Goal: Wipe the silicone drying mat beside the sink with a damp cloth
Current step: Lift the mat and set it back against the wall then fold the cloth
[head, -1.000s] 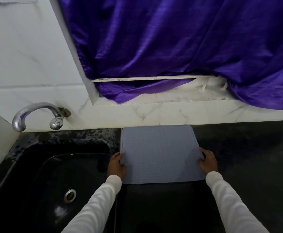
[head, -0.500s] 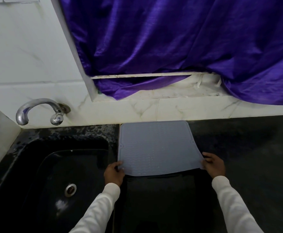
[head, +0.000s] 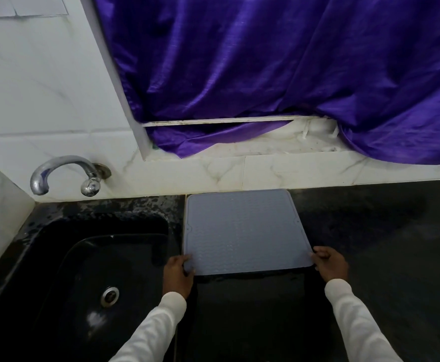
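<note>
A grey silicone drying mat [head: 245,231] with a bumpy surface lies on the black counter, just right of the sink, its far edge against the back wall. My left hand [head: 178,274] pinches the mat's near left corner. My right hand [head: 329,263] pinches the near right corner. Both corners sit between fingers and thumb. No cloth is in view.
A black sink [head: 78,278] with a metal drain [head: 110,296] is at the left, under a chrome tap [head: 65,176]. The dark counter [head: 386,244] stretches right of the mat. A purple curtain [head: 279,74] hangs over a white marble ledge [head: 266,171] behind.
Both hands slid along the mat's sides from its middle down to its near corners. The mat's near edge was lifted half a second ago and now lies flatter, close to the wall.
</note>
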A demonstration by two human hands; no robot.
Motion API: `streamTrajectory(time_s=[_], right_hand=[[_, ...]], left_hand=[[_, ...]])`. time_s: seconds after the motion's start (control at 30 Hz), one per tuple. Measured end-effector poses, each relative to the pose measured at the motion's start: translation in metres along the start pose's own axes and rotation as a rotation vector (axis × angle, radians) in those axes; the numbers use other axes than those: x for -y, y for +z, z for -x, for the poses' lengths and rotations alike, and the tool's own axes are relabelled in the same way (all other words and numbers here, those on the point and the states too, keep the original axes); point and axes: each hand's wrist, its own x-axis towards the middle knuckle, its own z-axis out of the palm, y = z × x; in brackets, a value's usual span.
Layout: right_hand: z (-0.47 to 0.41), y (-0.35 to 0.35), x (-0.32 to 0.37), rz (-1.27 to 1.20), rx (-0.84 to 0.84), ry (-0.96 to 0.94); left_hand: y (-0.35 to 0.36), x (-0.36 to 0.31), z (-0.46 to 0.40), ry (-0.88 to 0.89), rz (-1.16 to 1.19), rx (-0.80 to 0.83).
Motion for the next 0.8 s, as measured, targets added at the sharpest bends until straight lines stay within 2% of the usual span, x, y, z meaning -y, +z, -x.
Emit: streamTrajectory(time_s=[0.17, 0.23, 0.3, 0.4, 0.5, 0.57, 0.7, 0.8], right_hand=[[0.02, -0.006, 0.001, 0.322, 0.042, -0.236], [0.039, -0.005, 0.002, 0.341, 0.057, -0.308], [0.064, -0.004, 0.005, 0.289, 0.11, -0.33], [0.108, -0.003, 0.004, 0.261, 0.337, -0.391], [0.154, -0.013, -0.002, 0.328, 0.639, -0.454], [0.18, -0.018, -0.01, 0.367, 0.765, -0.507], [0.227, -0.011, -0.036, 0.52, 0.831, -0.717], [0.256, 0.002, -0.058, 0.623, 0.775, -0.83]], left_hand=[[-0.008, -0.012, 0.018, 0.118, -0.206, 0.005], [-0.009, -0.011, 0.026, 0.157, -0.213, 0.002], [-0.013, -0.017, 0.044, 0.157, -0.113, 0.014], [-0.018, -0.021, 0.093, 0.153, 0.059, 0.165], [-0.015, -0.006, 0.15, 0.246, 0.113, 0.34], [-0.013, 0.009, 0.181, 0.329, 0.088, 0.437], [-0.012, 0.024, 0.218, 0.556, -0.175, 0.499], [-0.006, 0.028, 0.23, 0.65, -0.268, 0.462]])
